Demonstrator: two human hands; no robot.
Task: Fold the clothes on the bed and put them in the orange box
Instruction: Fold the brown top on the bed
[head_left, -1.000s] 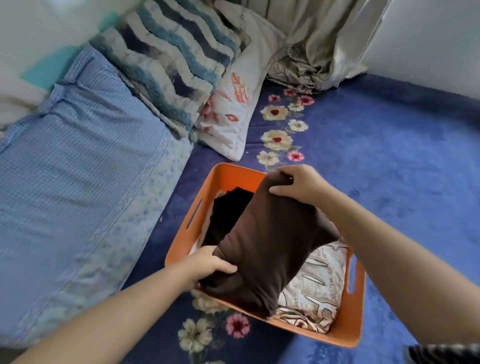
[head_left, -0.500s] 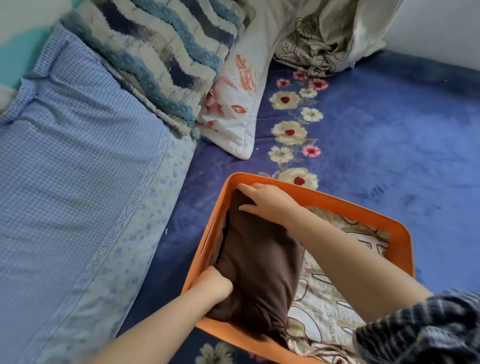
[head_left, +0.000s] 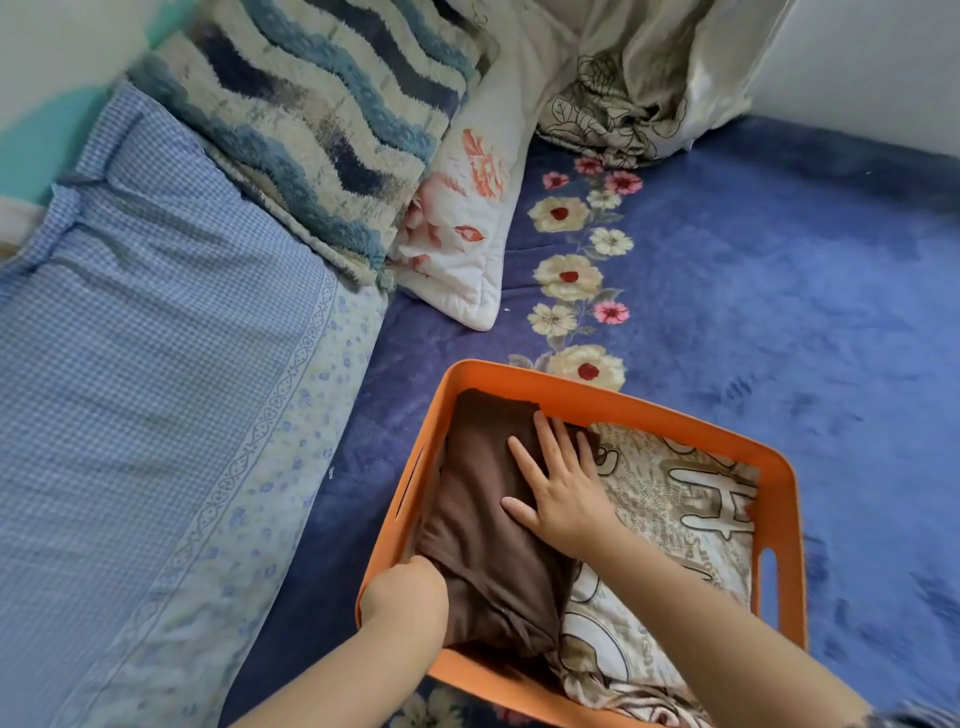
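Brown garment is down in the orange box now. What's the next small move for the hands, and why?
Probably draw the left hand out from the near-left corner while the right hand presses flat. The brown garment already lies folded inside the orange box, beside the printed cloth, and the left hand's fingers are tucked down at its edge, hidden from view.

The right hand (head_left: 563, 493) lies flat, palm down, fingers straight and spread. The left hand (head_left: 410, 587) is tucked downward, its fingers hidden. Both bare forearms reach in from the lower edge.
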